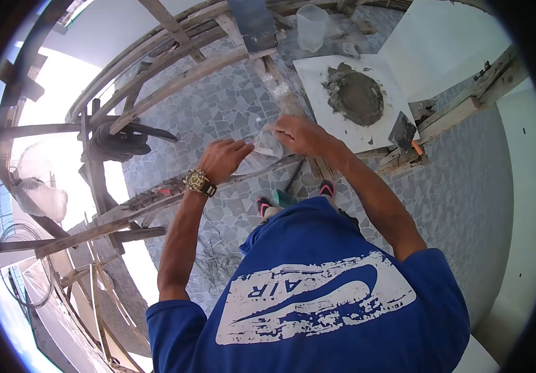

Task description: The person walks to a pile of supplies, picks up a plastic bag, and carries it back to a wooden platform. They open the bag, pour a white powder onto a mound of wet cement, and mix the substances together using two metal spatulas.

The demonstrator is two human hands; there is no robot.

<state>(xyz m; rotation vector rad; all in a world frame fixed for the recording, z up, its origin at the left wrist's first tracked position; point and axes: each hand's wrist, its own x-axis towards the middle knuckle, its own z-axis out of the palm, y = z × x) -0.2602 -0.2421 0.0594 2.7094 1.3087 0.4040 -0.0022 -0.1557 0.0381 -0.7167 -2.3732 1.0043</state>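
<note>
A clear, thin plastic bag (268, 148) is stretched between my two hands, above the wooden planks and in front of my body. My left hand (221, 156), with a gold watch on its wrist, pinches the bag's left side. On the other side, my right hand (300, 134) has its fingers closed on the bag's upper right edge. What lies inside the bag, if anything, I cannot make out. To the right of my right hand, a heap of wet grey mortar (362, 98) sits on a white board (313, 73). A trowel (403, 130) with an orange handle rests at the board's near right corner.
Wooden scaffold poles (181, 84) frame the left and far side. A translucent plastic container (311, 31) stands behind the board. Dark cloth or gloves (119, 142) hang on a post at left. Below, grey stone-patterned flooring (218, 93) shows, with a green object (284, 199) near my feet.
</note>
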